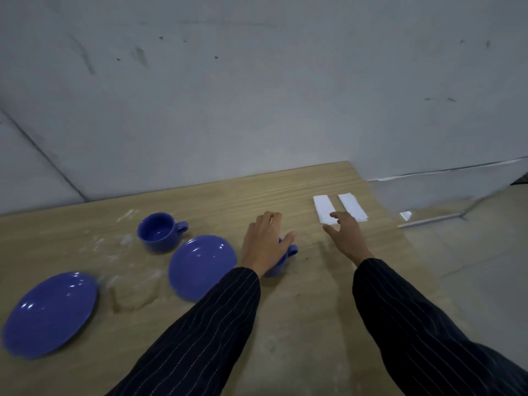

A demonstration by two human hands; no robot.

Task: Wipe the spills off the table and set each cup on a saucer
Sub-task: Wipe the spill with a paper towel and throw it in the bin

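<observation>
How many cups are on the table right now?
2. One cup stands upright at the far left, behind the middle saucer. The other cup sits under the left hand, mostly covered. No others show, though the sleeves hide some table.

A scuffed grey wall (257,95) stands behind; pale floor (471,238) right.

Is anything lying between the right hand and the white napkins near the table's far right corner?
Nothing visible. The right hand is open, its fingertips already at the near edge of the left folded white napkin; the second napkin lies beside it. The half-hidden blue ceramic cup under the left hand sits off to the side.
</observation>
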